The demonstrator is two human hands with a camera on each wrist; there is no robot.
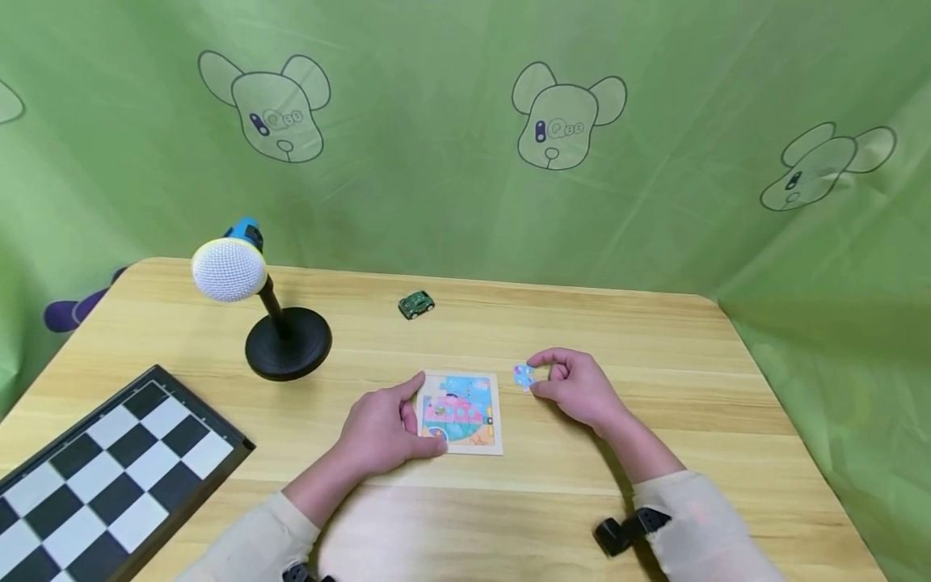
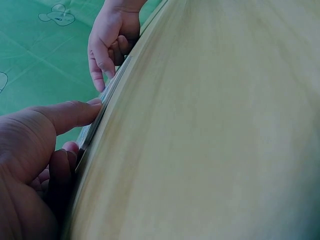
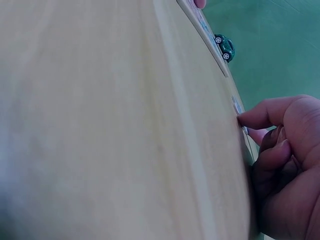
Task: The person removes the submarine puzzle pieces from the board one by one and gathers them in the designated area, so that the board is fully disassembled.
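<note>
A small square jigsaw puzzle (image 1: 465, 411) with a pale frame lies on the wooden table, showing a pink and blue picture. My left hand (image 1: 383, 432) holds its left side, index finger at the upper corner and thumb over the lower one. To the right of the frame, my right hand (image 1: 579, 388) pinches a loose blue puzzle piece (image 1: 523, 376) between thumb and index finger, at or just above the table. In the right wrist view the piece (image 3: 237, 106) shows only edge-on, beside the fingertips. Both wrist views see the puzzle (image 2: 95, 120) at a steep slant.
A toy car (image 1: 416, 305) stands behind the puzzle. Back left is a microphone (image 1: 231, 268) on a round black stand (image 1: 288, 343). A black-and-white checkered board (image 1: 124, 461) lies at the left. Green cloth (image 1: 451, 202) hangs behind the table.
</note>
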